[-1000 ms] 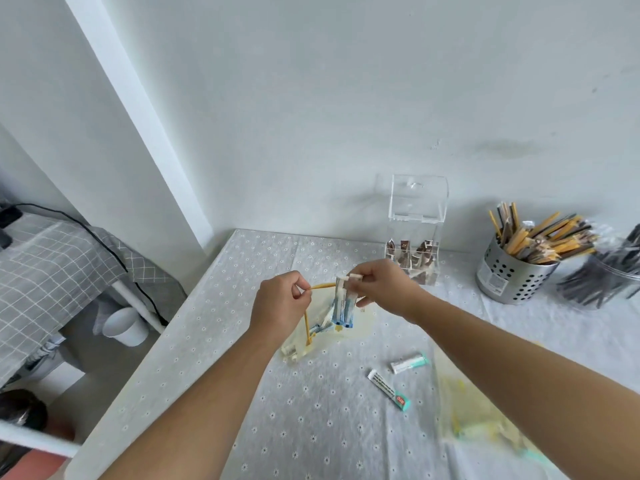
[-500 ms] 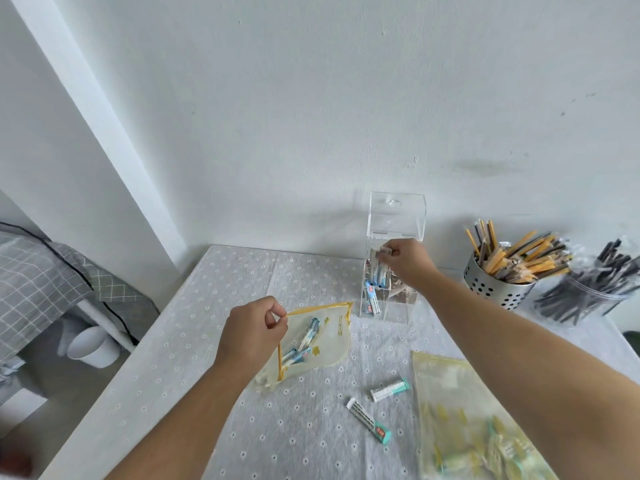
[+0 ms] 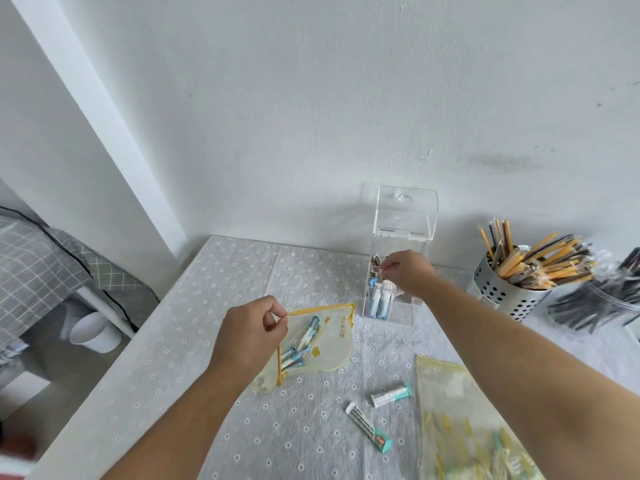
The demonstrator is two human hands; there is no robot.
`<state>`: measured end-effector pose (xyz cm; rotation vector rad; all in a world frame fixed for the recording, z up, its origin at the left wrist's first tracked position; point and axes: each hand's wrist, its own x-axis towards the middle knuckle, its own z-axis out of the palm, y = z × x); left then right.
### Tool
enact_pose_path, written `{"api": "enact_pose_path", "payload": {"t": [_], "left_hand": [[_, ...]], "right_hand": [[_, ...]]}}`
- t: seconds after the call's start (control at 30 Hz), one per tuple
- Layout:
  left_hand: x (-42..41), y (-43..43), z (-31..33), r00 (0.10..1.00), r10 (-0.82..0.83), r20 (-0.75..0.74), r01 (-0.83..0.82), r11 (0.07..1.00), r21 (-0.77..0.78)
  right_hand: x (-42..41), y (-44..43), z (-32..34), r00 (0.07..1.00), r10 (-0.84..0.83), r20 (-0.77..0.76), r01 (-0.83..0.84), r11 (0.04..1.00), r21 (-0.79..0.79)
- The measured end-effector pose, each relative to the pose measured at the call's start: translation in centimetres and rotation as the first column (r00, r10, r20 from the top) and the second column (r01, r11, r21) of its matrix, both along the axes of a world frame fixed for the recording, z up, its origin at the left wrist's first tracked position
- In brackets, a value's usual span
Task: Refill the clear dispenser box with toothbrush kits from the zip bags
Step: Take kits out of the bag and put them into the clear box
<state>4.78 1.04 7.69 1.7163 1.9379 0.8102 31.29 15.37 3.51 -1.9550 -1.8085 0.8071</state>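
Currently loading is in hand: the right hand, fingers curled, sits at the open top of the dispenser box above kits standing upright, long axis vertical; whether it grips one cannot be told. The left hand pinches a corner of the zip bag on the worktop, where the bagged kits lie slanted, pointing toward the box. Next, in my judgement, the right hand must return to the bag's mouth.

Dispenser box at tabletop rear, against wall; boxed kits in its left front. Near zip bag front-left of box, bagged kits inside. Second zip bag front right. One tube and other tube between the bags. Holder right of box, sticks in it; another container further right. Bed left of tabletop, cup between them, lower down.
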Motion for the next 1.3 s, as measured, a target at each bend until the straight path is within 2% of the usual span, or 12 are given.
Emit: {"api": "enact_pose_path", "payload": {"t": [0.13,0.3,0.37,0.53,0.67,0.77,0.9,1.0,1.07,1.13,1.23,1.3], "left_hand": [[0.1,0.1,0.1,1.000,-0.006,-0.009,0.006,1.000,-0.001],[0.2,0.0,0.4,1.000,0.014,-0.007,-0.014,1.000,0.004],[0.2,0.0,0.5,1.000,0.017,0.005,-0.017,1.000,0.015],[0.1,-0.3,0.7,0.999,0.025,0.036,-0.027,0.998,0.049],[-0.2,-1.4,0.1,1.000,-0.021,0.014,0.020,0.997,0.079],[-0.5,-2.3,-0.5,0.999,-0.047,-0.001,0.047,0.995,0.093],[-1.1,-2.9,-1.0,0.998,-0.058,0.019,0.055,0.993,0.103],[-1.4,-2.9,-1.1,0.998,-0.059,0.015,0.058,0.993,0.100],[-1.6,-2.8,-1.2,0.998,-0.059,0.016,0.057,0.994,0.097],[-1.6,-2.8,-1.3,0.998,-0.065,0.024,0.063,0.994,0.091],[-1.9,-2.8,-1.5,0.998,-0.067,0.011,0.066,0.995,0.073],[-2.1,-2.8,-1.6,0.998,-0.058,0.018,0.056,0.996,0.066]], "right_hand": [[0.1,-0.9,1.1,0.999,0.004,-0.053,0.002,0.993,0.115],[-1.9,-4.8,3.8,0.937,0.087,-0.337,-0.028,0.984,0.175],[-3.3,-6.9,4.8,0.907,0.162,-0.388,-0.081,0.973,0.216],[-7.0,-11.7,4.9,0.835,0.257,-0.486,-0.199,0.965,0.170],[-10.1,-13.3,2.6,0.868,0.438,-0.232,-0.424,0.899,0.111],[-12.4,-12.3,0.1,0.802,0.597,0.014,-0.596,0.802,-0.043],[-14.5,-9.9,-3.5,0.748,0.640,0.178,-0.602,0.766,-0.226],[-15.5,-8.6,-5.6,0.661,0.695,0.283,-0.608,0.717,-0.341],[-16.0,-8.4,-6.5,0.583,0.723,0.371,-0.628,0.691,-0.358],[-16.4,-8.6,-7.1,0.528,0.716,0.457,-0.669,0.682,-0.295],[-16.8,-8.8,-7.6,0.519,0.698,0.493,-0.694,0.681,-0.235],[-17.0,-8.5,-7.7,0.523,0.712,0.469,-0.683,0.679,-0.269]]}}
